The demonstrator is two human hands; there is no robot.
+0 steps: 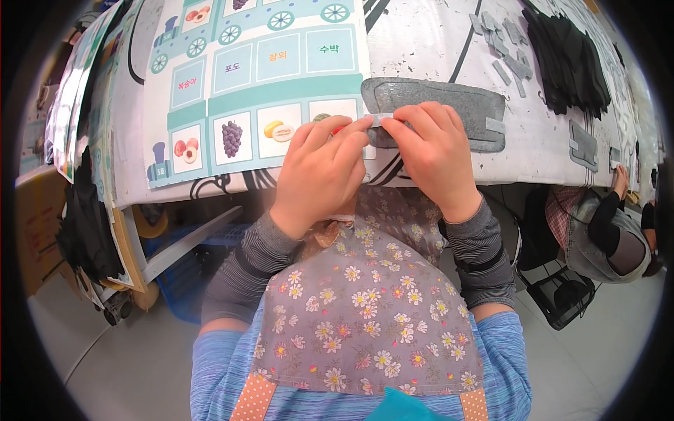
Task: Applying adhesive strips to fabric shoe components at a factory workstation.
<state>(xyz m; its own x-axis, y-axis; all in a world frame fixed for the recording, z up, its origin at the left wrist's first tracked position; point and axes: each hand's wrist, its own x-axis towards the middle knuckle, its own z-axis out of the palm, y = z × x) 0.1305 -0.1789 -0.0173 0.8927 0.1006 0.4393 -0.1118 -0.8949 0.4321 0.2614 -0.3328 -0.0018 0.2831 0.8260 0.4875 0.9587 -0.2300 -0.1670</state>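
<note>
The near edge of the grey felt piece (449, 105) is covered by the left hand (319, 172) and the right hand (435, 151). The small white strip (382, 120) at that edge is mostly hidden under the fingers (407, 126), so its full shape cannot be seen. Left of the grey felt piece, one fruit picture on the picture mat (260, 84) is blocked by the left hand. Right of it, the black pile (569, 63) is cut off by the dark rim. Further right, another person (611, 231) is only partly seen.
</note>
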